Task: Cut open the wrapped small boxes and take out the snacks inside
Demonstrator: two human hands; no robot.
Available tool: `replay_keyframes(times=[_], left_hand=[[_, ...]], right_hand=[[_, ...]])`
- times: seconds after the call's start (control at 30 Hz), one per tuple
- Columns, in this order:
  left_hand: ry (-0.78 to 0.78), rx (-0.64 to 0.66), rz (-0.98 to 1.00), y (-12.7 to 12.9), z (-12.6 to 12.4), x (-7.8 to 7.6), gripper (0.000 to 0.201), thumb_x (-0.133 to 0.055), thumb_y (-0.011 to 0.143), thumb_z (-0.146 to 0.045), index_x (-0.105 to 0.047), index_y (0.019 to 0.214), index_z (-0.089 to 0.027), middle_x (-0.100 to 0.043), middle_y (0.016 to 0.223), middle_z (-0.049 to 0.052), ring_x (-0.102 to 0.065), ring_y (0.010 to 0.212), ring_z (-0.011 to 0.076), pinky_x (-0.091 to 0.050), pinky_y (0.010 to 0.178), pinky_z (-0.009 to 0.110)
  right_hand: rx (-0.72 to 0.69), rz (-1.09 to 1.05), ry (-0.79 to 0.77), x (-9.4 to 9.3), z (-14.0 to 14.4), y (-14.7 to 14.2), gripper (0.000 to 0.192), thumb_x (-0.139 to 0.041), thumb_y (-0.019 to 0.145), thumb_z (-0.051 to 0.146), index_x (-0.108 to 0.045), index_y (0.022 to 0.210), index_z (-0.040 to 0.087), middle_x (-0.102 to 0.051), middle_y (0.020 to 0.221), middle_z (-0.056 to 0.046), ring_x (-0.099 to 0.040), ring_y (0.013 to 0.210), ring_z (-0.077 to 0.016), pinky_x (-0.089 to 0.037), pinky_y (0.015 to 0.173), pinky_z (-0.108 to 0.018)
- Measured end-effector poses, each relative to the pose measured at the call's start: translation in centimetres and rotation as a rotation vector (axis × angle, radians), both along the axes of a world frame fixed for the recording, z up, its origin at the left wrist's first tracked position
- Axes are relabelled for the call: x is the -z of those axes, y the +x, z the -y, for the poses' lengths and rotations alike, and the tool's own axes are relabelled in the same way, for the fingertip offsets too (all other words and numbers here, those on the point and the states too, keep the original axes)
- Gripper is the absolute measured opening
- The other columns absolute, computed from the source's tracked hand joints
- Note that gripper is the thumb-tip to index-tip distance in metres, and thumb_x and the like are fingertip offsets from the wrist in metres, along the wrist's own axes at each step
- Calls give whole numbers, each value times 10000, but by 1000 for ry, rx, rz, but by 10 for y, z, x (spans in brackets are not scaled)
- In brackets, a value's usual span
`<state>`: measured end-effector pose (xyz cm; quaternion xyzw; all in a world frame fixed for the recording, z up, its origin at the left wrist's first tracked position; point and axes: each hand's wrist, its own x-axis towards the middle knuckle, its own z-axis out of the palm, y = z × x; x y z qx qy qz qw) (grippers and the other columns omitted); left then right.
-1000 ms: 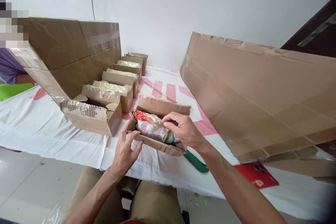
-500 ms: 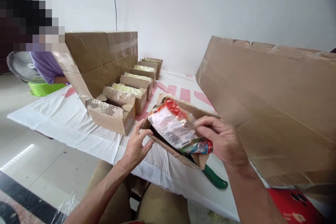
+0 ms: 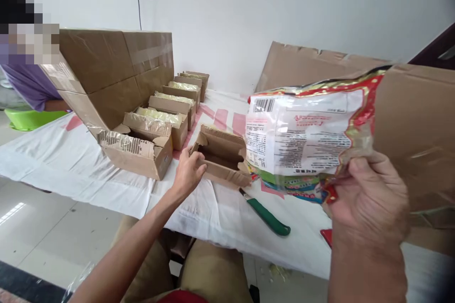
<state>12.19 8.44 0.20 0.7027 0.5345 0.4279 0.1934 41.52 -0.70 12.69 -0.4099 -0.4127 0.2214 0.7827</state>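
1. Illumination: bright, even, diffuse daylight; shadows soft and faint.
2. Glare: a window reflection on the floor (image 3: 10,210) at lower left; sheen on the plastic packet (image 3: 302,139).
3. Blur: slight softness on the near right hand (image 3: 369,203).
4. Distortion: wide-angle bending and darkening at edges and corners.

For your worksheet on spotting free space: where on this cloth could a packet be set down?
Bare white cloth lies left of the nearest open carton, and between the emptied carton under the left hand and the table edge, beside the knife. The carton row is crowded.
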Motion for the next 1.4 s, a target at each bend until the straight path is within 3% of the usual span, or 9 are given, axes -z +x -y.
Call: replay_keyframes(times=[0.2, 0.5, 0.67, 0.77, 0.87, 0.97, 1.07, 1.23, 1.4], left_hand=[[51, 22, 1, 27, -27, -10, 564, -682, 829, -134, -573, 1380, -178, -339, 1638, 223, -343, 1571, 401, -366, 1242, 611], [421, 291, 37, 31, 96, 6, 1093, -787, 854, -532, -113, 1682, -298, -173, 1745, 239, -224, 1618, 434, -363, 1230, 649], [79, 103, 601, 32, 91, -11, 873, -825, 792, -415, -430, 1542, -207, -555, 1533, 207, -589, 1391, 368, -521, 1130, 503], [-265, 106, 1022, 9, 89, -31, 732, -853, 659, -369, -622, 1322, -161, -770, 1176, 127, -739, 1136, 346, -613, 973, 462], [-543, 137, 1248, -16, 92, -47, 572, -849, 520, -331, -715, 1046, -154, -796, 877, 78, -779, 957, 372, -655, 828, 475], [-688, 197, 1301, -33, 93, -54, 546, -882, 442, -303, -725, 944, -160, -795, 837, 79, -783, 911, 380, -664, 779, 476], [-750, 259, 1289, -44, 88, -56, 619, -955, 455, -366, -734, 993, -156, -807, 924, 103, -783, 934, 370, -667, 793, 470], [-617, 401, 1250, -55, 85, -58, 765, -962, 623, -496, -676, 1283, -237, -756, 1271, 110, -753, 1084, 325, -660, 868, 463], [-728, 405, 1180, -47, 96, -45, 651, -960, 661, -469, -707, 1184, -173, -769, 1204, 157, -760, 1035, 353, -664, 789, 455]], right_hand=[[57, -67, -103, 7, 16, -8, 251, -916, 626, 336, -718, 755, 249, -688, 711, 28, -614, 595, -136, -523, 538, -271], [-318, -194, -247, 31, 5, -71, 335, -889, 718, 376, -608, 843, 244, -673, 771, 28, -644, 690, -151, -561, 664, -287], [-466, 37, -182, 23, 22, -116, 235, -787, 884, 420, -632, 932, 249, -712, 899, -11, -687, 808, -184, -597, 801, -356], [-213, 339, 14, 16, 26, -102, 204, -776, 918, 407, -704, 1044, 263, -726, 1117, -49, -681, 1110, -224, -530, 1055, -415], [-39, 461, -20, 16, 19, -74, 538, -888, 792, 500, -694, 1242, 279, -678, 1365, -82, -580, 1346, -287, -450, 1161, -463], [-416, 376, -307, 24, 8, -64, 786, -893, 678, 685, -687, 1297, 246, -710, 1344, -126, -669, 1232, -340, -577, 980, -450], [-718, 248, -453, 29, 3, -75, 711, -900, 671, 670, -732, 1182, 205, -787, 1084, -114, -753, 967, -301, -621, 778, -383], [-570, 185, -492, 15, 0, -93, 595, -840, 721, 719, -753, 966, 184, -715, 698, -32, -601, 520, -154, -479, 429, -248], [-555, 305, -599, 13, 3, -84, 576, -875, 693, 686, -758, 868, 149, -672, 618, -14, -547, 472, -121, -435, 411, -229]])
